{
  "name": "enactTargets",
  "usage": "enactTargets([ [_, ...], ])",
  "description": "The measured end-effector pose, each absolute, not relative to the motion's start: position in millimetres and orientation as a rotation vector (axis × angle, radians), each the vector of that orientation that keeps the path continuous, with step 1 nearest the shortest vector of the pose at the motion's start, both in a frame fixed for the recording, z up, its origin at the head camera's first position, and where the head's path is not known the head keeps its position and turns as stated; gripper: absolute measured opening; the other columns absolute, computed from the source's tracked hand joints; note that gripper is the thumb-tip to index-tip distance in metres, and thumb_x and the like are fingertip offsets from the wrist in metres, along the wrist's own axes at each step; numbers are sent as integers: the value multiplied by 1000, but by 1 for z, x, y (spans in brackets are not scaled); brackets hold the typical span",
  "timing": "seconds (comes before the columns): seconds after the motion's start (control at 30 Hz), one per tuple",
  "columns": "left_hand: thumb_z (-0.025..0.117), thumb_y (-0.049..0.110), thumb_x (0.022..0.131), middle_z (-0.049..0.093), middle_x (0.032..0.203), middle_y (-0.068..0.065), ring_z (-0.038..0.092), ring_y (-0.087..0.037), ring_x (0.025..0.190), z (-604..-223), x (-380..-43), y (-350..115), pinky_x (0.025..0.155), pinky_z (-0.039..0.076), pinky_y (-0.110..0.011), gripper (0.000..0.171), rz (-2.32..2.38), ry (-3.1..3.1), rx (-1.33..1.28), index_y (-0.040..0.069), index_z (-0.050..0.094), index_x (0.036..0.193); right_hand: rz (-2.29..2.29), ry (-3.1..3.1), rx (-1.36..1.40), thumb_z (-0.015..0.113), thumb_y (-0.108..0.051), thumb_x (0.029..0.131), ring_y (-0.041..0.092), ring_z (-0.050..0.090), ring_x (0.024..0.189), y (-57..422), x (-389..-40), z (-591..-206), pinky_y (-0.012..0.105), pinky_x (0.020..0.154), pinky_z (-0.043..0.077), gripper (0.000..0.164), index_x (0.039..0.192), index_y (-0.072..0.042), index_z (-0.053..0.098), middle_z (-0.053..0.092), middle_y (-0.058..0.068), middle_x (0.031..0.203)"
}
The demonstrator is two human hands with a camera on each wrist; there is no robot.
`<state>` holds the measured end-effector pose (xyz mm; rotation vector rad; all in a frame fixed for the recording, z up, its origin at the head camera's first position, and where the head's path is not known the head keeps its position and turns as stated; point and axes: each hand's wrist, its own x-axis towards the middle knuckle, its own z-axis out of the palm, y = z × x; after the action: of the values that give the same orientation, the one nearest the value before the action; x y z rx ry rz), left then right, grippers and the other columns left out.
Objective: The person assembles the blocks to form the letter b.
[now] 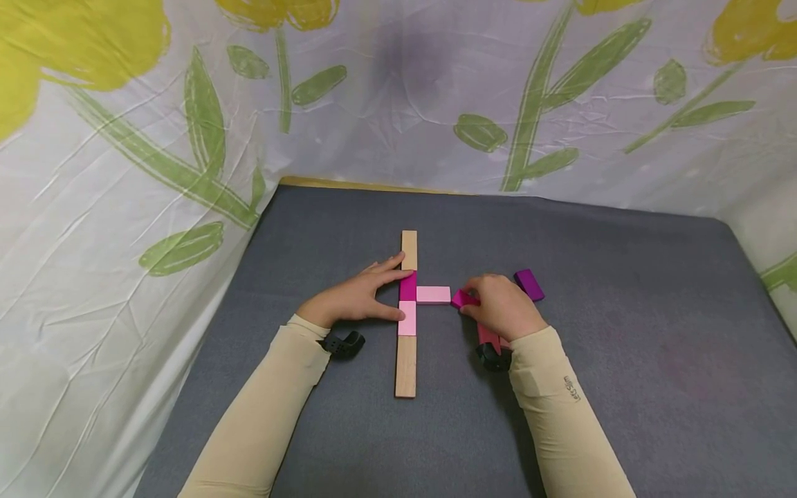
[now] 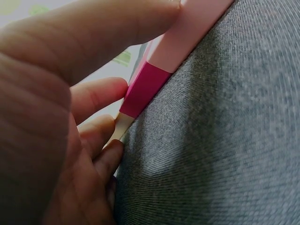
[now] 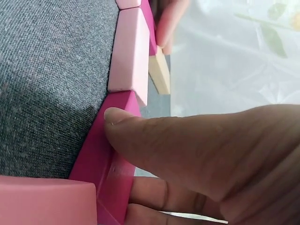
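Observation:
A straight row of blocks runs away from me in the head view: a bare wood block (image 1: pixel 405 366), a light pink block (image 1: pixel 407 325), a magenta block (image 1: pixel 409 285) and another wood block (image 1: pixel 409 247). My left hand (image 1: pixel 349 297) rests against its left side, thumb at the light pink block, extended fingers by the magenta and far wood ones. A second light pink block (image 1: pixel 433 295) juts rightward from the row. At its right end my right hand (image 1: pixel 506 308) pinches another magenta block (image 3: pixel 91 140), whose tip touches or nearly touches that pink block.
A purple block (image 1: pixel 529 284) lies just beyond my right hand. Reddish-pink blocks (image 1: pixel 488 337) sit beneath the right wrist, partly hidden by it and its black wrist device (image 1: pixel 494 357). Grey cloth (image 1: pixel 654 332) covers the table; a flower-printed curtain (image 1: pixel 423 124) hangs behind.

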<state>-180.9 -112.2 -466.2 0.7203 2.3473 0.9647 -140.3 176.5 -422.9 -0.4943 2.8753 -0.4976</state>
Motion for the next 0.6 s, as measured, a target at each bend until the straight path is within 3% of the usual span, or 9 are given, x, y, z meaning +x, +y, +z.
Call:
enactTargets([
  [0.6,83,43,90,4,178,5,0,-37,163,-468,-182,-112,128,5,-63,89,951,2354,734,27,37,165,-489,2849,-469,83,-18,90,23,64,84,176,-140,-421,44,78,57,28,115,-5,77,75,9,98],
])
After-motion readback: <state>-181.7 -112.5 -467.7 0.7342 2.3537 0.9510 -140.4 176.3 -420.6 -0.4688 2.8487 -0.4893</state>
